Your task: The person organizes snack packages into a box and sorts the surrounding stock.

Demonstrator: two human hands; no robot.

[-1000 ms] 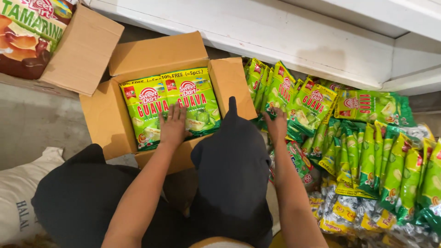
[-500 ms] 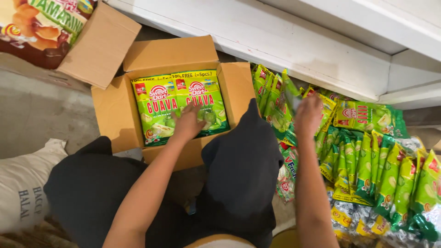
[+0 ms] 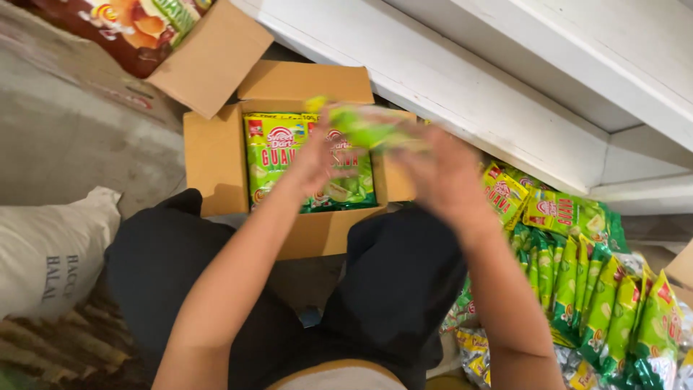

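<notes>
Bare concrete floor (image 3: 79, 137) is seen beneath an open cardboard box (image 3: 216, 162) lined with glossy green packets (image 3: 278, 162). A blurred, crinkly green pouch (image 3: 368, 130) is gripped above it between left hand (image 3: 317, 155) and right hand (image 3: 447, 177).

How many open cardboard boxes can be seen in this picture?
2. One open cardboard box lies in front of the person's knees, with green snack packets inside. A second cardboard box, only partly in view, is at the upper left, behind it. Others may be out of frame.
</notes>
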